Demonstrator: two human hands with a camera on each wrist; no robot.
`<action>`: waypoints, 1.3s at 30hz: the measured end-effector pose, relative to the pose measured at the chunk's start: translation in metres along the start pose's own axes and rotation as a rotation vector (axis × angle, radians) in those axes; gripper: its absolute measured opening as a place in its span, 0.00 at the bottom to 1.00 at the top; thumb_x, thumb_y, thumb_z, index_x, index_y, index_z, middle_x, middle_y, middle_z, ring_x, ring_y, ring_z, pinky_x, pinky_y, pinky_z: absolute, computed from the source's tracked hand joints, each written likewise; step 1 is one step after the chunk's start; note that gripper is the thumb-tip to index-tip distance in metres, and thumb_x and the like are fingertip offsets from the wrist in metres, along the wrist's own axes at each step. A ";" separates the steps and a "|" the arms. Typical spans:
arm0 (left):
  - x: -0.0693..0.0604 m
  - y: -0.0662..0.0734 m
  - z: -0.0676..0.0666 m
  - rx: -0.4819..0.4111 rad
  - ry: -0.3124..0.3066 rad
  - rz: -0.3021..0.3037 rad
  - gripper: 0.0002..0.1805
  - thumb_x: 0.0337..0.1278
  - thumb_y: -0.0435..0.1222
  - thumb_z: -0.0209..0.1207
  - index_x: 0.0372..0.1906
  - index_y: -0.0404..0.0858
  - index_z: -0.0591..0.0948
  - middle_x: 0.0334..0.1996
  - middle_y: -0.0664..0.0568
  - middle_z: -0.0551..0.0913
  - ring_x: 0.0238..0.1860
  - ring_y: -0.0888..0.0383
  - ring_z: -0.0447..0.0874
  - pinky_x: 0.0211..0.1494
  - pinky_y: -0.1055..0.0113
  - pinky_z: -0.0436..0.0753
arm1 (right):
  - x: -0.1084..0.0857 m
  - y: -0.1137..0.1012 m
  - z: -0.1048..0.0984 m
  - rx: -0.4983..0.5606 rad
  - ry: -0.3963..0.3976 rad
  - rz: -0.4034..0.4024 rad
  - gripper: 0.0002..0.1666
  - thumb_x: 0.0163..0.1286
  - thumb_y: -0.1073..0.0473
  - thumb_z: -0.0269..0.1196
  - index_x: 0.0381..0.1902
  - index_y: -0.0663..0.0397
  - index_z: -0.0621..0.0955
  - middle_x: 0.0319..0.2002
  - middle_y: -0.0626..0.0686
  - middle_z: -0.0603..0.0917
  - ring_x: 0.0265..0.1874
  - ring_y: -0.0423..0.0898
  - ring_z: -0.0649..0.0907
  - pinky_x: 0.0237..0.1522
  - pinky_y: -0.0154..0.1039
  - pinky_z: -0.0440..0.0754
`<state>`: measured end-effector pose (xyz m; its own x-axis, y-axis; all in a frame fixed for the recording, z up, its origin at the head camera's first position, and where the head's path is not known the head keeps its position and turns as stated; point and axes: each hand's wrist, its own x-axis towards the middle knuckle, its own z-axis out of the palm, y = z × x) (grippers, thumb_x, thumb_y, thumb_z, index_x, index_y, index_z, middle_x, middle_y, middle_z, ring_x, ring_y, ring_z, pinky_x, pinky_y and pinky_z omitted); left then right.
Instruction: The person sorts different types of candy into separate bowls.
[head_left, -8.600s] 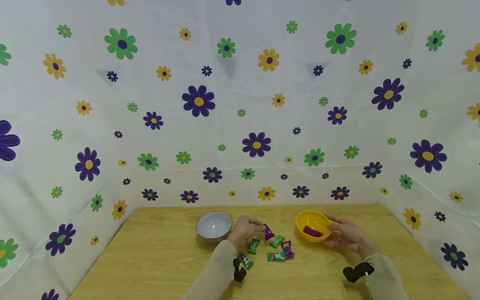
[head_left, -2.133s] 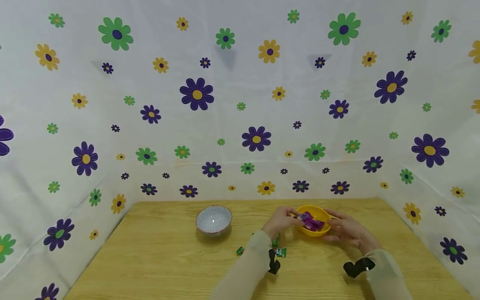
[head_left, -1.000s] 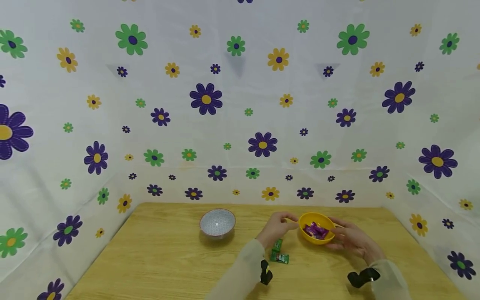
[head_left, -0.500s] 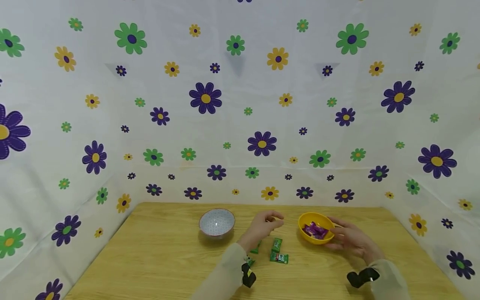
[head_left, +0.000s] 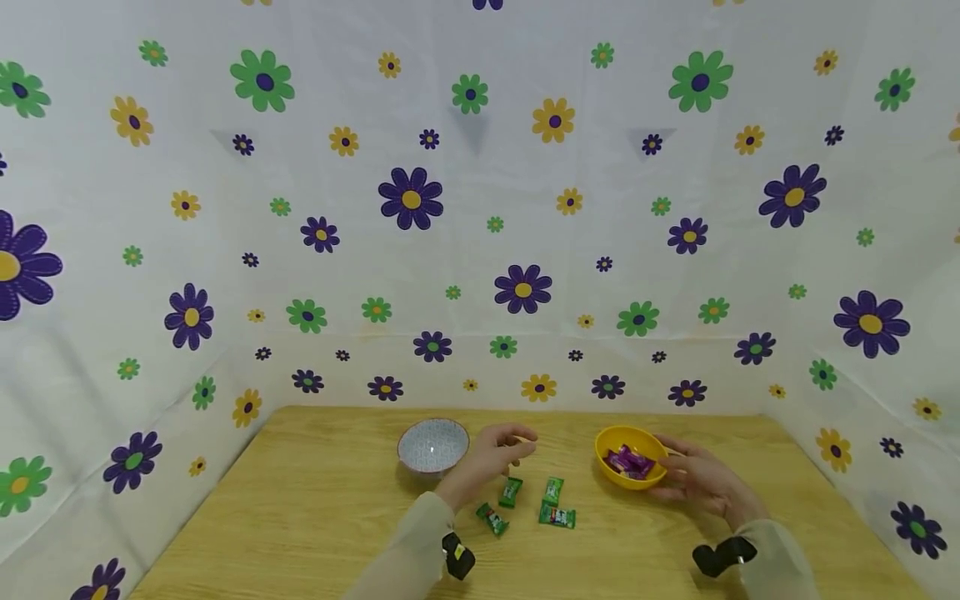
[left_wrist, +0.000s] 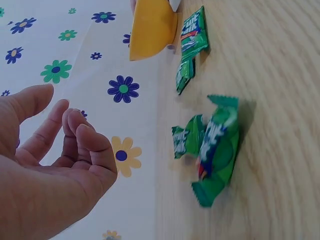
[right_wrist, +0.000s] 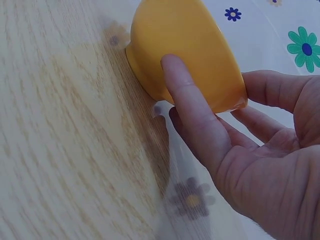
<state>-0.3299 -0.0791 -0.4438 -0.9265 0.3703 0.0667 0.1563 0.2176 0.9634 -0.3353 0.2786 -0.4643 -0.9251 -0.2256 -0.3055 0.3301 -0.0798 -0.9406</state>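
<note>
My left hand (head_left: 487, 458) hovers above the table with loosely bent fingers and nothing between them. Below and beside it, several green-wrapped candies (head_left: 557, 515) lie on the wood; the left wrist view shows a green candy (left_wrist: 218, 150) close up, to the right of the hand. My right hand (head_left: 705, 479) holds the right side of a yellow bowl (head_left: 611, 475). In the right wrist view a finger lies along the yellow bowl's outer wall (right_wrist: 185, 40), and another digit touches its rim. Purple-wrapped candies (head_left: 630, 462) lie in that bowl.
A grey patterned bowl (head_left: 433, 447) with a reddish rim stands left of the candies, just beyond my left forearm. The wooden table (head_left: 300, 500) is enclosed at the back and sides by a white flower-print cloth (head_left: 465, 258).
Purple candies from the table are now in the yellow bowl. My left hand has moved left from that bowl, uncovering the green candies. The right hand stays at the bowl.
</note>
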 end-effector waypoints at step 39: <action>-0.040 -0.031 -0.109 0.010 0.649 -0.132 0.16 0.68 0.37 0.57 0.53 0.32 0.82 0.48 0.40 0.83 0.44 0.52 0.78 0.47 0.63 0.80 | -0.013 -0.008 0.003 -0.247 0.195 -0.167 0.35 0.77 0.54 0.53 0.74 0.65 0.58 0.73 0.68 0.58 0.60 0.52 0.73 0.54 0.38 0.81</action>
<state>-0.3354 -0.1989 -0.4484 -0.9556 -0.2790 0.0945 0.0279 0.2336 0.9719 -0.3251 0.2794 -0.4521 -0.9888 -0.0380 -0.1443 0.1376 0.1428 -0.9801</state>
